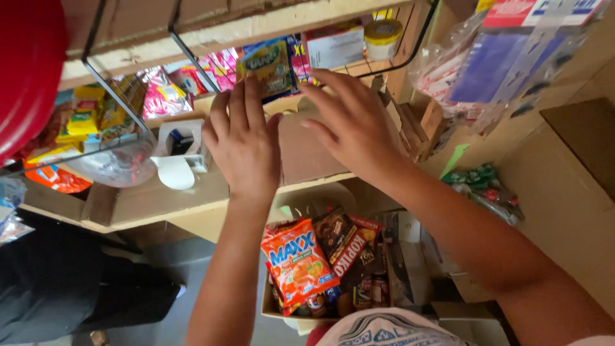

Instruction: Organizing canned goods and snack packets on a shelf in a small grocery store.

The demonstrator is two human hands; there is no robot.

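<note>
My left hand point(242, 142) and my right hand point(353, 123) both rest on a brown cardboard box point(307, 150) that sits on a wooden shelf point(160, 202). Fingers of both hands are spread flat against the box's top and sides. Behind my left fingertips hangs a green and yellow snack packet point(269, 64) on a wire rack point(192, 54). Below my forearms an open carton point(282, 307) holds an orange candy bag point(298, 263) and dark brown candy bags point(346, 247).
A small white open box point(182, 142) and a clear plastic bag point(118, 165) lie left on the shelf. Pink and yellow sachets hang along the rack. A white lidded jar point(382, 38) stands at the back. Clear bagged goods point(506, 61) hang right, beside a large cardboard box point(570, 192).
</note>
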